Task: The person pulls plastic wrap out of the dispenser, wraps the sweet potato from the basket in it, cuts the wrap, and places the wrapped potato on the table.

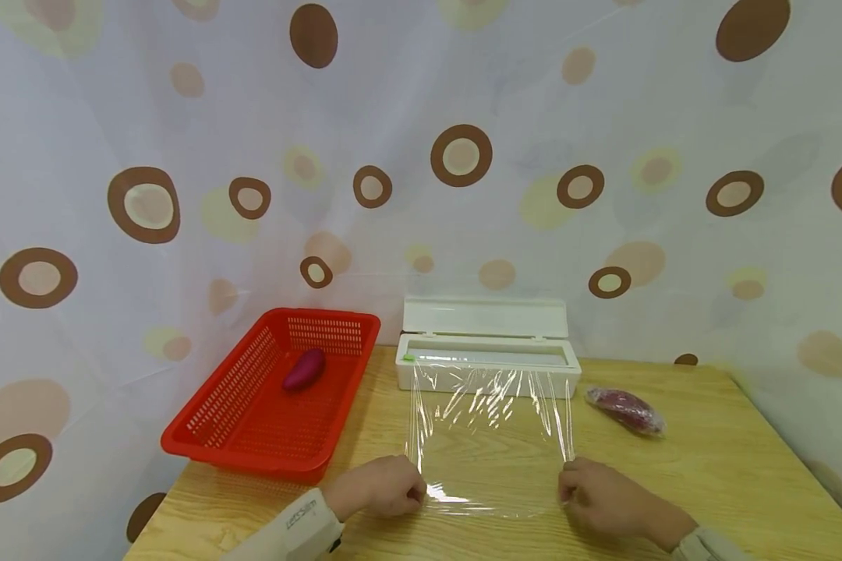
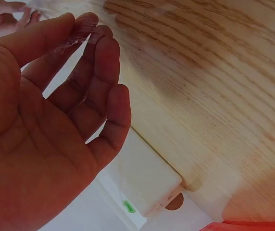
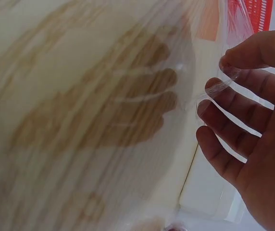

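Observation:
A sheet of clear cling film is drawn out from the white dispenser box over the wooden table. My left hand pinches the film's near left corner, my right hand the near right corner. The left wrist view shows thumb and forefinger of the left hand closed on crumpled film, with the dispenser box beyond. The right wrist view shows the right hand pinching the film edge, the other fingers loosely spread.
A red plastic basket stands at the table's left, holding a purple sweet potato. A film-wrapped sweet potato lies right of the dispenser. A spotted curtain hangs behind. The table's near edge is under my wrists.

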Demonstrator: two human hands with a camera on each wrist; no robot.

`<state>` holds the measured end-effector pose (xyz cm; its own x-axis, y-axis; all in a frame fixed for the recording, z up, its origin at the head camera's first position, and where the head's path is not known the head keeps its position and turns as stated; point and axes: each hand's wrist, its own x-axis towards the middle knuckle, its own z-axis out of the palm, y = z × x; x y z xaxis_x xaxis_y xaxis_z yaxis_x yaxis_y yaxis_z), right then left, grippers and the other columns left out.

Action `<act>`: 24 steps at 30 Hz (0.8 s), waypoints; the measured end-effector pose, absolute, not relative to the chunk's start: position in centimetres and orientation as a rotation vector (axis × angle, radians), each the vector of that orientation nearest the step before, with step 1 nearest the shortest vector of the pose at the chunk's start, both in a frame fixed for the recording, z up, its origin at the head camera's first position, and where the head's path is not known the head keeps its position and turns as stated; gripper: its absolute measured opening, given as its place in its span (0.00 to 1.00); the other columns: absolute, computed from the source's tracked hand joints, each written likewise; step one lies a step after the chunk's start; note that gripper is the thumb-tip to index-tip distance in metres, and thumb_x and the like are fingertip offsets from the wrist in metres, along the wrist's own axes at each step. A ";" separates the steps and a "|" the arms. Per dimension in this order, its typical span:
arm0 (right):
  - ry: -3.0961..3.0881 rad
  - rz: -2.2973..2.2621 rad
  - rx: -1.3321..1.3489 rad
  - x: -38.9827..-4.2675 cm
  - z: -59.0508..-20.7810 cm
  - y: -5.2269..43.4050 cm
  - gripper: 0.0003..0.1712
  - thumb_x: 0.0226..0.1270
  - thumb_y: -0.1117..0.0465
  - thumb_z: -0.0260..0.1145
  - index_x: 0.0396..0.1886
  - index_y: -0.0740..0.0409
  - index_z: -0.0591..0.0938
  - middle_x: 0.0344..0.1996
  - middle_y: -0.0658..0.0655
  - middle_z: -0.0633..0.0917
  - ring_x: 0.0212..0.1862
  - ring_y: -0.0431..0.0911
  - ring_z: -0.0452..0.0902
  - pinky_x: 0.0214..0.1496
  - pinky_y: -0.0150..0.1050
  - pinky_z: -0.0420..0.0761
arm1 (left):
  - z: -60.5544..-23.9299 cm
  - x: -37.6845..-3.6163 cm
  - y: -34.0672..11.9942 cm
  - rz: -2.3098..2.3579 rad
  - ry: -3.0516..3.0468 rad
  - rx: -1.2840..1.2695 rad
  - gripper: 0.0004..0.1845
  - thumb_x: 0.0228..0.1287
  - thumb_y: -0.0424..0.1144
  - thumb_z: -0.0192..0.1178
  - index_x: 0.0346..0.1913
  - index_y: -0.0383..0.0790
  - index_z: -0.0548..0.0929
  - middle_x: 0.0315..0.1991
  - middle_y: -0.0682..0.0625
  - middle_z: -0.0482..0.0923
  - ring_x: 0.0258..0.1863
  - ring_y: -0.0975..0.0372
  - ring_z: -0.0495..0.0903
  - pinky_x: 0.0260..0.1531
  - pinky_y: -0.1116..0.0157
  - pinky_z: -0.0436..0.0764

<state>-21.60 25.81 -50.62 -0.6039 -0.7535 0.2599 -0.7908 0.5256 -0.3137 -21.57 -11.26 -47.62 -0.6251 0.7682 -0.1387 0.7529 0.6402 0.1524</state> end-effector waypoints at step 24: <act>-2.821 0.646 1.234 -21.8 -51.3 25.3 0.05 0.58 0.58 0.69 0.32 0.46 0.80 0.30 0.37 0.73 0.32 0.31 0.67 0.32 0.34 0.74 | -47.9 -21.5 -11.6 0.148 2.736 1.151 0.10 0.52 0.36 0.66 0.19 0.51 0.79 0.17 0.65 0.68 0.19 0.73 0.67 0.22 0.77 0.66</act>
